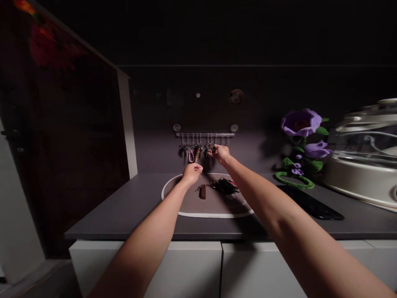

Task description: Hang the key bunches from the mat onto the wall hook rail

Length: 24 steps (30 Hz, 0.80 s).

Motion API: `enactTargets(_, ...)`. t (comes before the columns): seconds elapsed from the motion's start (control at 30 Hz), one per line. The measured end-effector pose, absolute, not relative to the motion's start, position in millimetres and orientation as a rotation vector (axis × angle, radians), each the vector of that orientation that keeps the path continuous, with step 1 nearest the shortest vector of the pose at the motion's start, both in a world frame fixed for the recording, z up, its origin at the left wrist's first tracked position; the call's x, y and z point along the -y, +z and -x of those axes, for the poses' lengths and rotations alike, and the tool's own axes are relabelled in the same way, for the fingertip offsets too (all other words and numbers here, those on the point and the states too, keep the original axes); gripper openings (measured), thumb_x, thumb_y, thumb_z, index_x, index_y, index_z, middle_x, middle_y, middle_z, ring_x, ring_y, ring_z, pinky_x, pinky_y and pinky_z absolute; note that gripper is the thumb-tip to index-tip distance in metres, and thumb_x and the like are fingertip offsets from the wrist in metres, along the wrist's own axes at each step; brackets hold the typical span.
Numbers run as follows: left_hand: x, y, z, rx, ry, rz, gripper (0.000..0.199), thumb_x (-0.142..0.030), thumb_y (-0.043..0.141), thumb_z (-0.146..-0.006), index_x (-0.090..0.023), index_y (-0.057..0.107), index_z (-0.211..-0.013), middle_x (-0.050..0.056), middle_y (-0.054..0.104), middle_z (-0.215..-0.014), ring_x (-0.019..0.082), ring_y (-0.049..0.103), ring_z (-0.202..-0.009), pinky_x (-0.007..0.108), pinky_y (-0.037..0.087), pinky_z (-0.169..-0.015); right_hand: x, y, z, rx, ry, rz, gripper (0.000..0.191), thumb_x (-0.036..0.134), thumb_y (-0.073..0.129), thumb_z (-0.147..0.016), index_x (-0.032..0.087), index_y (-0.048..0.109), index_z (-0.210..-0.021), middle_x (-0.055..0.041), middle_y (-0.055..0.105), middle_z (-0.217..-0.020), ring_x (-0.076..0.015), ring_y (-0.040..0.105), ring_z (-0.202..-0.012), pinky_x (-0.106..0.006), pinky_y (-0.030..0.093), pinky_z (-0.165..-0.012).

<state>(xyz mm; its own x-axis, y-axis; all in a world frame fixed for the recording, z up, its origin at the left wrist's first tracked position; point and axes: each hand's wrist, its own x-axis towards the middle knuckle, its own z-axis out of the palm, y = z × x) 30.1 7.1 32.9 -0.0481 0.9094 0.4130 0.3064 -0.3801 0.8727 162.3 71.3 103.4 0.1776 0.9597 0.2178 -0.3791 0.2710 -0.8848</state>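
A clear hook rail [205, 135] is fixed to the dark wall, with several bunches of keys [185, 150] hanging from its left hooks. Among them are a pink carabiner [191, 156] and a patterned strap [197, 154]. My right hand [221, 152] is closed at the rail's middle, its fingertips on a hanging key ring [211, 150]. Just below the strap, my left hand [192, 172] is closed with fingertips pinched; what it holds, if anything, is too small to make out. Beneath lie a brown block-shaped fob [202, 192] and a dark heap of keys and cords [226, 186].
An oval mat [192, 209] with a pale rim lies on the grey counter [108, 211]. On the right stand purple craft flowers [301, 123] with a green ring base, a black flat device [313, 203] and a large white appliance with a clear cover [366, 174].
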Motion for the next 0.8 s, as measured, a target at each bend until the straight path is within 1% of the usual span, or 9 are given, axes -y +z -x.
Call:
enactTargets(0.2, -3.5, 34.9, -29.8, -1.259, 1.428, -1.608, 0.005, -0.010, 0.056, -0.070, -0.011, 0.060, -0.068, -0.003, 0.051, -0.049, 0.005, 0.045, -0.045, 0.017, 0.038, -0.050, -66.9, 100.4, -162.7, 0.987, 1.071, 0.819, 0.016, 0.009, 0.047, -0.078, 0.014, 0.047, -0.062, 0.0030, 0.046, -0.043, -0.0086, 0.052, -0.044, -0.023, 0.050, -0.049)
enactTargets(0.3, -1.9, 35.3, -29.7, -1.257, 1.400, -1.587, 0.004, -0.009, 0.058, -0.068, -0.011, 0.059, -0.065, -0.004, 0.051, -0.048, 0.004, 0.044, -0.045, 0.017, 0.038, -0.049, -67.7, 99.7, -162.2, 1.020, 1.044, 0.841, 0.015, 0.006, 0.046, -0.075, 0.014, 0.048, -0.062, 0.0022, 0.049, -0.046, -0.0074, 0.050, -0.043, -0.020, 0.048, -0.047)
enactTargets(0.4, -1.2, 35.1, -29.5, -1.270, 1.358, -1.584, 0.004, -0.009, 0.059, -0.067, -0.011, 0.059, -0.064, -0.004, 0.050, -0.048, 0.004, 0.045, -0.045, 0.017, 0.038, -0.050, -68.5, 98.8, -162.3, 1.014, 1.014, 0.878, 0.014, 0.005, 0.045, -0.074, 0.014, 0.048, -0.064, 0.0034, 0.050, -0.048, -0.0060, 0.048, -0.043, -0.018, 0.046, -0.046)
enactTargets(0.5, -0.8, 34.7, -28.7, -1.269, 1.319, -1.604, 0.003, -0.010, 0.060, -0.067, -0.011, 0.059, -0.064, -0.004, 0.050, -0.048, 0.005, 0.045, -0.046, 0.018, 0.038, -0.049, -67.0, 97.8, -163.4, 1.019, 0.996, 0.909, 0.012, 0.005, 0.047, -0.073, 0.014, 0.049, -0.066, 0.0047, 0.049, -0.048, -0.0048, 0.046, -0.041, -0.016, 0.042, -0.045)
enactTargets(0.67, 1.3, 34.8, -27.1, -1.251, 1.238, -1.652, 0.004, -0.012, 0.062, -0.065, -0.010, 0.060, -0.064, -0.004, 0.050, -0.049, 0.006, 0.045, -0.046, 0.020, 0.038, -0.050, -63.3, 95.5, -165.6, 1.069, 0.972, 0.916, 0.012, 0.007, 0.047, -0.074, 0.014, 0.051, -0.065, 0.0063, 0.043, -0.044, -0.0034, 0.038, -0.037, -0.015, 0.036, -0.042)
enactTargets(0.8, 3.7, 34.0, -25.7, -1.248, 1.160, -1.733, 0.008, -0.018, 0.065, -0.064, -0.011, 0.062, -0.066, -0.004, 0.050, -0.048, 0.006, 0.043, -0.046, 0.020, 0.036, -0.049, -62.1, 92.3, -167.3, 1.093, 0.964, 0.917, 0.010, 0.006, 0.048, -0.074, 0.014, 0.051, -0.069, 0.0064, 0.044, -0.046, -0.0043, 0.039, -0.039, -0.016, 0.035, -0.044)
